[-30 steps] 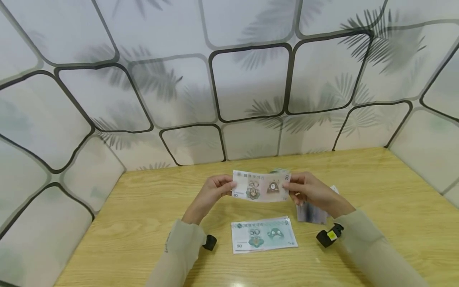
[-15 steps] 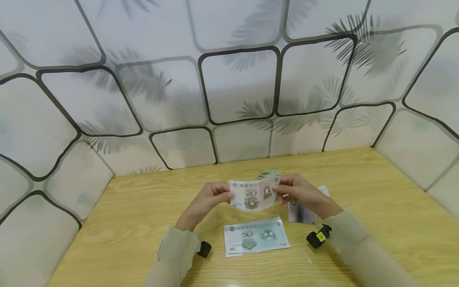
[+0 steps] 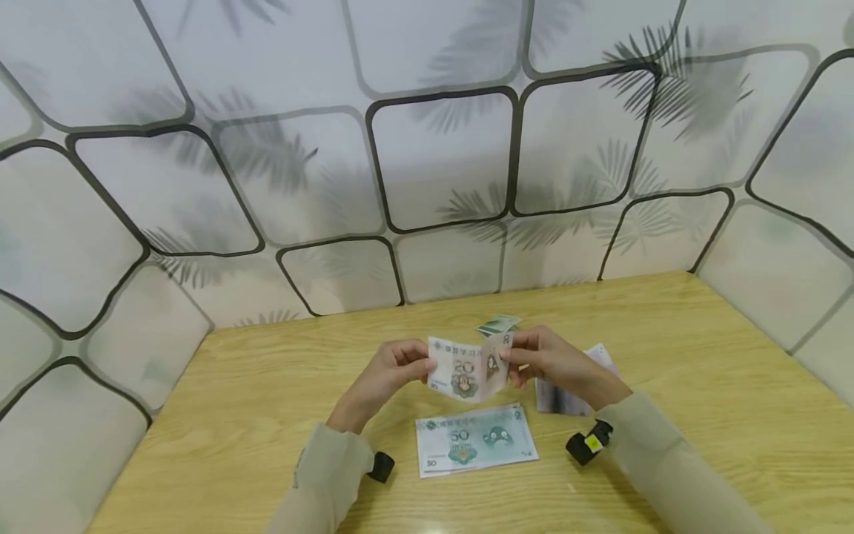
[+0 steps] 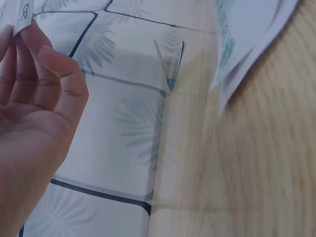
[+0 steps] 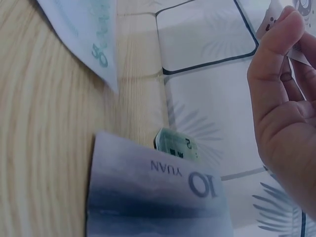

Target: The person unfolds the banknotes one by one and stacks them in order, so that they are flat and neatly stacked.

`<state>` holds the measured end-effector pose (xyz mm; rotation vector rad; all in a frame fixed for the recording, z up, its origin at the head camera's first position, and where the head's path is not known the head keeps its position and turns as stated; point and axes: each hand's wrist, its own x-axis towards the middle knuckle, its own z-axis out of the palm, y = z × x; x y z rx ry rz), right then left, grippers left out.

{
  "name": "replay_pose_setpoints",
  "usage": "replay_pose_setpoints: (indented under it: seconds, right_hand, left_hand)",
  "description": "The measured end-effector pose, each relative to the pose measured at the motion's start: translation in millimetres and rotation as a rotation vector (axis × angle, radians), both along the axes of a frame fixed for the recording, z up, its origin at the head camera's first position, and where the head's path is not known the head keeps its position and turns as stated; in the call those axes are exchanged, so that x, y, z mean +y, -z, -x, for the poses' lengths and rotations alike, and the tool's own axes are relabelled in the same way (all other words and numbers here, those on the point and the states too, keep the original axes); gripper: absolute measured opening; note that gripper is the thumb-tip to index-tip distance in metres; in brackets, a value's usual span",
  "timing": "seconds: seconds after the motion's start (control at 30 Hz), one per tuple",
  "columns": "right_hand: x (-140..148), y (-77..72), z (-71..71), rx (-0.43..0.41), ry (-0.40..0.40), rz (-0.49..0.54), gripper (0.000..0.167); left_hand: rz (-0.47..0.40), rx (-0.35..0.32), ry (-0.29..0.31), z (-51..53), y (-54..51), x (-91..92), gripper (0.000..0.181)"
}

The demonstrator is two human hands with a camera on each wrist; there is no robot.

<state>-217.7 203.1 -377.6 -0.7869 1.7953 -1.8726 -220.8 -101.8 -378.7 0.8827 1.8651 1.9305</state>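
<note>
"Pinching the 20 note [image 3: 460, 371] at both short ends: why hold it like that?"

"Thin paper would droop from a single end, I'd say, so each end gets its own support. The left hand [image 3: 385, 374] has the left end between thumb and fingers; the right hand [image 3: 562, 363] pinches the right end likewise, thumb on the printed face. Both grips are narrow, with only the paper between."

"And where is that note, exactly?"

"Just beyond the stack of 50 notes [image 3: 477, 441], on the side away from the person, and raised above the table [image 3: 267, 400]."

"Why isn't it flat?"

"There's an upright bend right of its middle. My reading: the hands are nearer each other than the note is long, so the paper has to give. Whether it follows an existing crease, I can't tell."

"And the others?"

"The 10 yuan note [image 3: 559, 399] lies to the right of the stack, partly hidden by the right hand and forearm. Small green notes [image 3: 498, 325] lie well beyond the stack, behind its right half. That spacing probably lets each value be told at a glance. The stack itself lies between the sleeves [image 3: 336, 460], where neither arm covers it."
</note>
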Motion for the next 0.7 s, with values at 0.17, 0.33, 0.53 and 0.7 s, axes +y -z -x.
replay_pose_setpoints:
  seconds: [0.17,0.33,0.53,0.7]
  right_hand:
    - [2,-1.1,-1.7,-0.008,0.016,-0.013,0.019]
    - [6,-2.2,-5.1,-0.002,0.025,-0.032,0.018]
    - [10,-1.6,-11.3,0.006,0.019,-0.050,0.017]
    - [12,-3.9,-17.5,0.031,0.002,-0.055,0.017]
  left_hand:
    - [-0.030,0.010,0.035,-1.8,-0.1,-2.4,0.014]
    - [0.009,-0.007,0.024,-5.1,-0.3,-4.0,0.015]
    - [0.090,-0.014,-0.008,-14.1,-0.1,-13.3,0.026]
    - [0.098,-0.001,-0.020,-19.7,-2.5,-17.5,0.027]
